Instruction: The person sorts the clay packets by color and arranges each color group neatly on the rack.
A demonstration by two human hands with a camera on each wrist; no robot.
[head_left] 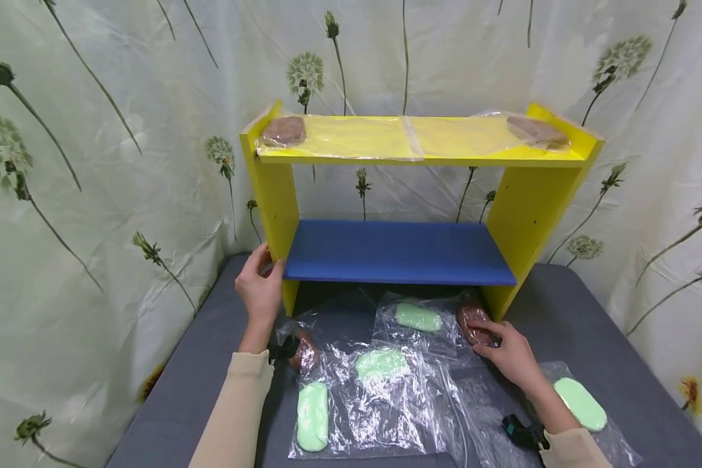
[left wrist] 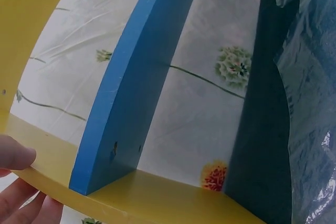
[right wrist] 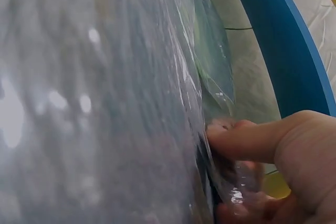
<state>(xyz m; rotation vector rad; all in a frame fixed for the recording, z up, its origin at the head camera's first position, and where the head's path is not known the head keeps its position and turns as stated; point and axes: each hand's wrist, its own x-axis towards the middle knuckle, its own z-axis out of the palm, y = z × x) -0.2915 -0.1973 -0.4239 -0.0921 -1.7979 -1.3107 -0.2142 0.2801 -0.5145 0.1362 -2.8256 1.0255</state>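
My left hand [head_left: 260,285] grips the front edge of the left yellow side panel [head_left: 269,208] of a small shelf, near the end of its blue board [head_left: 400,253]. In the left wrist view the thumb [left wrist: 18,153] lies on the panel's inner face and the fingers lie outside. My right hand [head_left: 511,354] holds a brown lump [head_left: 474,322] in a clear plastic bag, by the foot of the right side panel [head_left: 520,208]. In the right wrist view the thumb [right wrist: 244,141] presses on the plastic, which hides most of the lump.
Brown bagged lumps [head_left: 285,130] [head_left: 537,132] sit at both ends of the yellow top board [head_left: 351,136]. Several pale green lumps [head_left: 312,416] in clear bags lie on the dark table [head_left: 175,396]. Another brown lump [head_left: 304,351] is beside my left wrist. A flower-print curtain [head_left: 123,130] hangs behind.
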